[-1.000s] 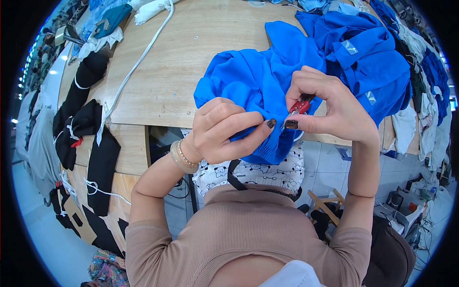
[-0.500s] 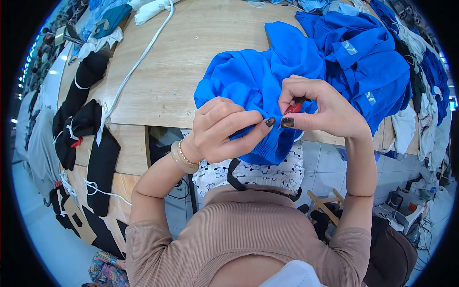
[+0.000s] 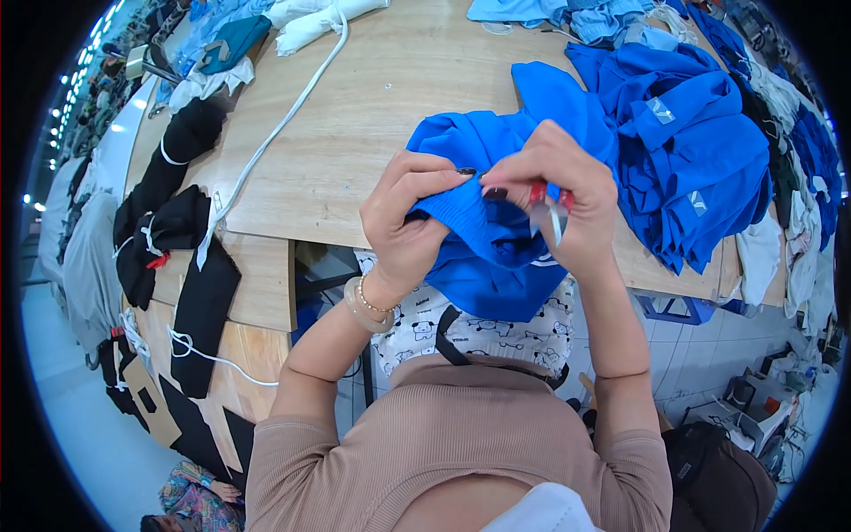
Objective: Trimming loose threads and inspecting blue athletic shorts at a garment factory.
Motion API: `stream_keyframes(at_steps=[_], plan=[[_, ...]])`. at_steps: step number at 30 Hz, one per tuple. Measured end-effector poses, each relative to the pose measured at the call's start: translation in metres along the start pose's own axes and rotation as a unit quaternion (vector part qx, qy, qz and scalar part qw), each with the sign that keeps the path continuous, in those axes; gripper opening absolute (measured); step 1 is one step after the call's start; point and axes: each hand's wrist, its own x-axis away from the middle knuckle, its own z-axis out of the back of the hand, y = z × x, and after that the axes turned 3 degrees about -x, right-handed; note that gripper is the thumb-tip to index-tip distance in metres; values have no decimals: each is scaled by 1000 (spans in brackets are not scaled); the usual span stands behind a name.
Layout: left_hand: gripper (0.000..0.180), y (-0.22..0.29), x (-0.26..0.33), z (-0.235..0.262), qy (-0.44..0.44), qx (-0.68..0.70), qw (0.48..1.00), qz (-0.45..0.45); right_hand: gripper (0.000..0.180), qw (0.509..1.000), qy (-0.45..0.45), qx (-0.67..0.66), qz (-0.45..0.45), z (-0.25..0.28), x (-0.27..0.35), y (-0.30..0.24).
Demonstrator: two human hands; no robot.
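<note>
Free passage over tabletop (image 3: 372, 133) — white cord (image 3: 295, 110) at left, blue garment (image 3: 492, 288) at right

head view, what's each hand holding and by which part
Left hand: blue garment, pinched by its ribbed band. Right hand: red-handled snips, by the handle; whether its fingertips also pinch the garment is unclear.

Crumpled bright-blue garment (image 3: 470, 217) over table edge (image 3: 328, 238), with blurred red-handled tool (image 3: 538, 193), probably snips, in right hand (image 3: 583, 191)

We take this for a garment workshop: on a broad wooden surface (image 3: 310, 168) we see heaped royal-blue garments (image 3: 687, 160), light-blue clothes (image 3: 598, 16) and tied black fabric bundles (image 3: 206, 306), with red-handled snips (image 3: 537, 193) in use nearby
</note>
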Motion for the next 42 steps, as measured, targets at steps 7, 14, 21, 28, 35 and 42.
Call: stream_keyframes(at_steps=[7,14,21,28,35,42], plan=[[17,-10,7,6,48,45,993,98,3,977,166,-128,-40,6,-3,7],[16,-15,9,9,80,55,987,128,11,944,288,-153,-40,29,-2,14],[8,-21,1,14,150,66,960,225,18,990,7,-8,-138,12,10,7],[7,-43,-9,29,165,6,965,204,28,967,50,247,-32,4,43,18],[23,-53,-3,41,61,-267,961,-32,34,936,90,338,19,34,69,-1],[23,13,80,43,-64,-127,978,153,27,957,26,282,-62,5,108,2]])
